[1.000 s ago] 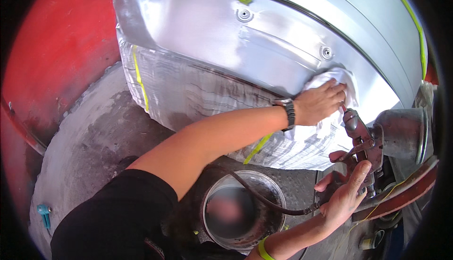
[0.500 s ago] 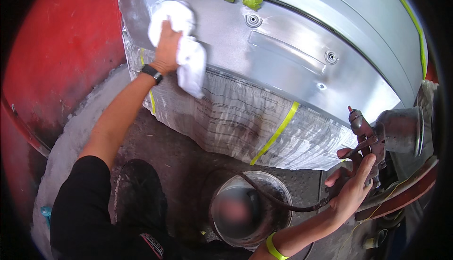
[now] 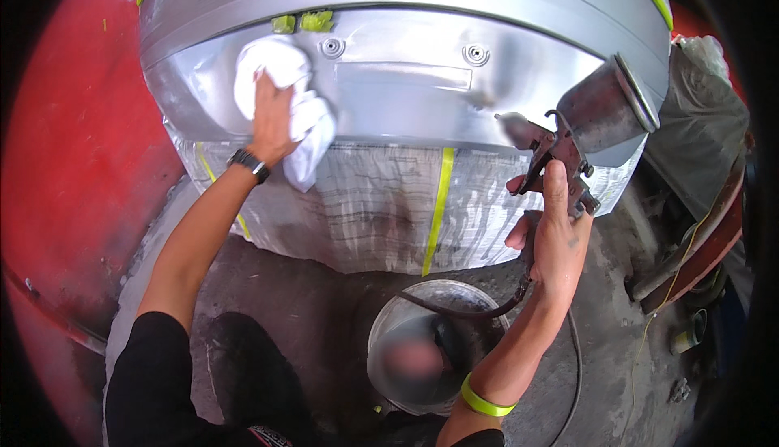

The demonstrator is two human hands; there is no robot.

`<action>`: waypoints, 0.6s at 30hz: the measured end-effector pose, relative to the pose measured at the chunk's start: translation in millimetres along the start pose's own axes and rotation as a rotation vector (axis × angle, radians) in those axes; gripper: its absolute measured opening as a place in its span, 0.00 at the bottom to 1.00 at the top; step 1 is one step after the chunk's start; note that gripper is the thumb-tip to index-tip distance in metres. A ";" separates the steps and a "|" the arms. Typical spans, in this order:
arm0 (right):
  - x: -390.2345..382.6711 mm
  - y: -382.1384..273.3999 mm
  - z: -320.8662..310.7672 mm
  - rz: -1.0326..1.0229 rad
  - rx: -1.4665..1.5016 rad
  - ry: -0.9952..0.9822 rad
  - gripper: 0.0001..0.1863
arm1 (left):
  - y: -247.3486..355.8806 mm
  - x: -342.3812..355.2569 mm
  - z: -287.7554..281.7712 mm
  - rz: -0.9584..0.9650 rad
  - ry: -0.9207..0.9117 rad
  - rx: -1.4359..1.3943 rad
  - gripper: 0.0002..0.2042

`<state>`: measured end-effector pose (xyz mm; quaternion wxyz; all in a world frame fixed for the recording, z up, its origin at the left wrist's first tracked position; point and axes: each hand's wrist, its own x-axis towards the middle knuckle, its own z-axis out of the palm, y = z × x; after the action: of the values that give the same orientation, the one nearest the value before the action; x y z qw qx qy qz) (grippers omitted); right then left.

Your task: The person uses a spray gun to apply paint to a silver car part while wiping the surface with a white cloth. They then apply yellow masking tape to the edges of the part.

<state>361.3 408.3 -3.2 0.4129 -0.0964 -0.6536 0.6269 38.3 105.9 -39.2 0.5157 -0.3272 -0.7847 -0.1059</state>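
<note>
My left hand (image 3: 273,122) presses a bunched white cloth (image 3: 272,66) against the left part of a silver car panel (image 3: 389,110); a loose end of the cloth hangs down below my wrist. In my right hand (image 3: 560,240) is a worn spray gun (image 3: 560,151), held up before the panel's right side. A metal cup (image 3: 604,106) sits on top of the gun, and its nozzle points left. From the grip a dark hose (image 3: 479,312) runs down and left. Two wads of yellow-green tape (image 3: 316,21) stick in the gap above the panel.
Masking paper (image 3: 357,204) with yellow-green tape strips covers the area beneath the panel. A bucket (image 3: 377,317) stands on the floor below, its contents blurred. To the left is a red car body (image 3: 73,163); to the right are a grey cover (image 3: 702,122) and a small can (image 3: 688,332).
The view has swung to the right. My left hand has slid the cloth along the panel. My right hand has raised the spray gun, which is now nearer the panel's right side.
</note>
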 end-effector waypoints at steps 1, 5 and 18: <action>-0.1 1.7 0.5 -0.002 -0.017 -0.014 0.23 | 18.0 12.3 -4.1 0.041 0.031 -0.025 0.33; -9.3 -3.9 10.5 0.070 0.004 -0.090 0.22 | 61.4 29.0 8.0 0.080 0.127 -0.031 0.28; -4.1 -1.1 8.8 0.042 0.017 0.087 0.24 | 228.8 99.8 31.2 0.347 -0.152 -0.165 0.27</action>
<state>358.5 398.9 -2.8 0.4284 -0.1339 -0.6273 0.6364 132.3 336.6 -4.7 0.4370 -0.5058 -0.7418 -0.0543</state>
